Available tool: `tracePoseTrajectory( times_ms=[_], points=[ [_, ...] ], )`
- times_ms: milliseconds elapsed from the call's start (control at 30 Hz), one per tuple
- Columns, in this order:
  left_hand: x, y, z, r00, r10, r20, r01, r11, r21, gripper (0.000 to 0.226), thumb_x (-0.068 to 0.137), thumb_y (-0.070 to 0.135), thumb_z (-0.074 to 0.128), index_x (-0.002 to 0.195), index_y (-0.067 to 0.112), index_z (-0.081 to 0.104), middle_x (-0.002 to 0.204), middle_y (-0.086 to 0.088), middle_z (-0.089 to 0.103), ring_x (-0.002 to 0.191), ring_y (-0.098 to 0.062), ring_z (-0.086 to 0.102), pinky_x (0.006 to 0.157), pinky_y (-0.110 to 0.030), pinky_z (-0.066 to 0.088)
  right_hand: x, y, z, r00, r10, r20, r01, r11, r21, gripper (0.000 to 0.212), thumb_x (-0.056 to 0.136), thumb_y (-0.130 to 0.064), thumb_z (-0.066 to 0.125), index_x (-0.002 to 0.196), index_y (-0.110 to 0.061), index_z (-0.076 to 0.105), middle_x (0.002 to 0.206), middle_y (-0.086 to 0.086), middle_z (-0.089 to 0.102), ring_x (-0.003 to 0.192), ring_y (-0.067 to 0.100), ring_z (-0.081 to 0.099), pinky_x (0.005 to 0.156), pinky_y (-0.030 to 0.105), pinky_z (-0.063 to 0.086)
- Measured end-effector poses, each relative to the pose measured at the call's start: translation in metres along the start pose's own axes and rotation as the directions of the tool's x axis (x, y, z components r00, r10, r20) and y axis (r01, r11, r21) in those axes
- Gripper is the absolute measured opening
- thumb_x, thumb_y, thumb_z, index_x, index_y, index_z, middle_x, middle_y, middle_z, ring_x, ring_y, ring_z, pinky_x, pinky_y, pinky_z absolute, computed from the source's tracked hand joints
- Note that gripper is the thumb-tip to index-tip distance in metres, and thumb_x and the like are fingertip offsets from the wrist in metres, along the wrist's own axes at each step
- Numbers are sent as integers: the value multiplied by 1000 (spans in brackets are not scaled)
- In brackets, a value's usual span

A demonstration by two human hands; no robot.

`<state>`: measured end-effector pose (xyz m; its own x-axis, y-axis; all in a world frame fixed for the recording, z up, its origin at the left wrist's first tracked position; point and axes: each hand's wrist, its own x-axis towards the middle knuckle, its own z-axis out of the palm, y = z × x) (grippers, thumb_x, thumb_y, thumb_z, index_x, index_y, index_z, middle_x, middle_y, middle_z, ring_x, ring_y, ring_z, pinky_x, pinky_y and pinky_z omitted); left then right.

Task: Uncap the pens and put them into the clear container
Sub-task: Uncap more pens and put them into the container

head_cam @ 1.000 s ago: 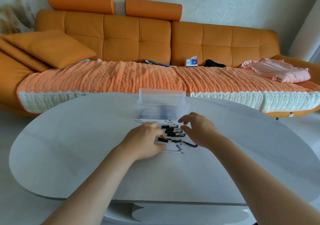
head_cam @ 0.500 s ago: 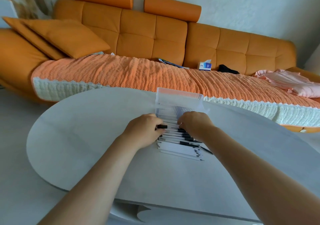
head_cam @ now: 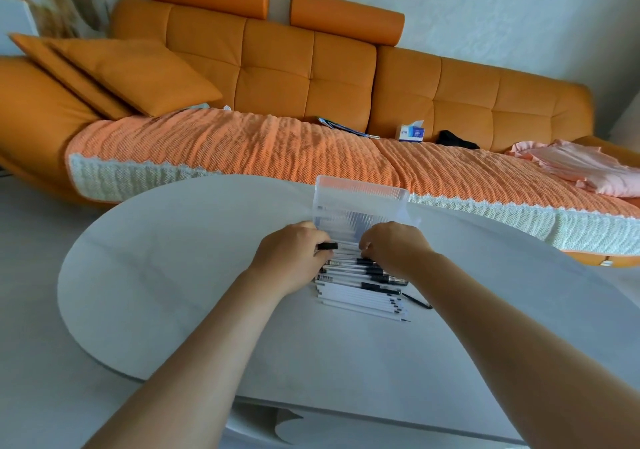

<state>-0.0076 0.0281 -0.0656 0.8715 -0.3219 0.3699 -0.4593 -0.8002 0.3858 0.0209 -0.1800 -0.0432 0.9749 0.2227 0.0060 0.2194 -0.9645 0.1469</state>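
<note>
Progress looked partial at best. Pens [head_cam: 360, 292] lay side by side in a tight row on the white surface [head_cam: 173, 275]. The clear container [head_cam: 360, 194] stood just beyond the row's far end, near the far edge of the surface. Whether any pen was already inside it I could not tell, because its ribbed wall blurred whatever lay behind. The nearest pens in the row showed bare dark tips at their right ends, so they seemed uncapped but not yet put away. Several farther ones carried black parts that could have been caps or grips; they were too small to say. A thin black strip [head_cam: 419, 301] lay loose just beside the row's right end.

Both hands worked at the far end of the row, close against the container's front wall. The left hand [head_cam: 291, 258] pinched what looked like a short black cap [head_cam: 327, 246] in its curled fingers [head_cam: 317, 240]. The right hand [head_cam: 394, 244] had its fingers [head_cam: 367, 242] bent down around the far pen [head_cam: 346, 248], though the contact itself was hidden under the knuckles. By my judgement, one pen was midway through being uncapped, and nearly the whole row was left to go into the container.
</note>
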Motion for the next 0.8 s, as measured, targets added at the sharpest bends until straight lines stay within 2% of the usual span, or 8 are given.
tracePoseTrajectory(
  times_ms=[133,300,400,600,733,800],
  points=[
    [0,6,4,1000,-3,9,3,1000,16,21,94,41,53,102,29,68,98,10,58,90,-13,56,68,-29,48,2,-3,-3,999,18,31,-19,999,42,18,97,-33,56,96,-26,73,103,-7,70,95,17,64,81,37,57],
    [3,4,8,1000,-3,5,2,998,58,21,94,41,53,98,27,68,95,10,58,87,-14,57,62,-27,43,6,-5,-8,991,-13,137,9,1000,27,17,99,-26,55,102,-23,72,105,-6,69,97,18,63,85,38,57],
    [3,3,11,1000,-16,16,15,998,55,19,94,40,55,99,27,68,95,10,58,88,-15,57,62,-27,42,7,-5,-7,988,-23,151,21,1000,13,17,99,-26,55,106,-24,70,109,-7,67,99,18,62,85,37,56],
    [4,5,13,1000,0,2,-1,999,44,20,95,38,53,106,29,67,103,10,56,93,-15,58,66,-28,46,3,3,-2,999,-42,32,37,988,149,17,97,-29,59,111,-30,68,110,-9,65,98,15,61,80,27,49],
    [6,7,13,993,55,-103,-51,998,47,26,95,31,56,119,30,64,116,12,53,101,-13,55,67,-29,48,-10,10,-6,995,-62,-82,76,980,182,16,98,-29,56,105,-33,70,107,-12,65,93,12,61,72,26,46],
    [7,10,12,989,81,-123,-72,995,74,26,94,33,58,119,30,65,116,13,55,102,-13,55,68,-31,50,-23,13,-10,987,-59,-148,91,971,222,16,97,-29,56,104,-34,69,105,-13,63,89,10,60,68,25,47]
  ],
)
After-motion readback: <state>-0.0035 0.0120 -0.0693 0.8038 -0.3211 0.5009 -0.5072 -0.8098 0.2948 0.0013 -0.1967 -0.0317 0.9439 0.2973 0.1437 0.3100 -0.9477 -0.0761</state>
